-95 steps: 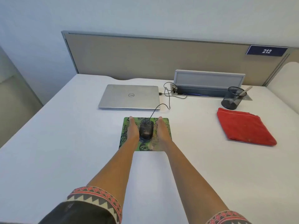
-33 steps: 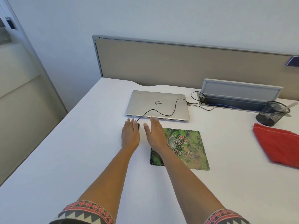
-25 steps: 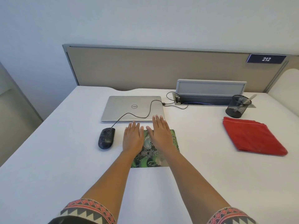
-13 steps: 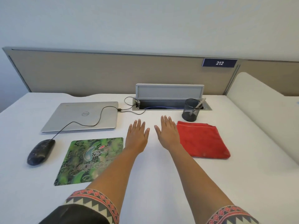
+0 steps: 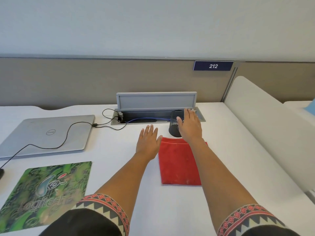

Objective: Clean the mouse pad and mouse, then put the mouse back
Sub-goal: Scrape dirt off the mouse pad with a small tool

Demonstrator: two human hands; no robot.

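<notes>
Nothing's been wiped yet, it seems: both hands, left hand [image 5: 148,142] and right hand [image 5: 189,127], are spread empty-fingered near the red cloth [image 5: 177,163], mouse [image 5: 1,173] parked off the mouse pad [image 5: 46,191], surface-left.

Both bare forearms reach forward from short black sleeves [image 5: 102,217] with a red and cream patterned hem. The left hand [image 5: 148,143] is flat and palm down, fingers together and pointing away, thumb out to the right, and it holds nothing. The right hand [image 5: 190,127] reaches further forward and sits higher in the view, palm down with fingers loosely spread and the thumb out to the left, also holding nothing.
</notes>
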